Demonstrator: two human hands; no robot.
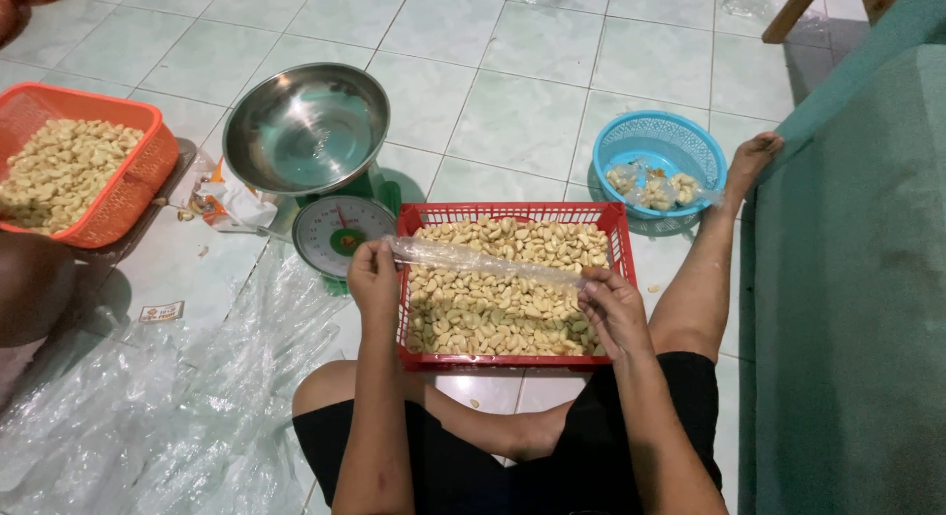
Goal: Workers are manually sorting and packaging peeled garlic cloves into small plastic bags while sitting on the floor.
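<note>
Clear plastic bag, rolled/stretched thin, spans between both hands, held just above the red basket. Left hand pinches one end near the basket's left rim, fingers closed on the plastic. Right hand grips the other end over the basket's right side, fingers also closed on it. Bag runs slightly downhill from left to right.

Red basket sits on the tiled floor between the person's legs, filled with pale peeled cloves, looks like garlic. Touching its left rim: a green dial scale with an empty steel bowl on top. Blue round basket behind-right of the red one, holds a few small filled plastic bags; the person's right foot is just beside it. Orange basket far left, also full of cloves, well apart from the hands. Loose clear plastic sheeting lies on the floor lower left. Green sofa along the right edge.
</note>
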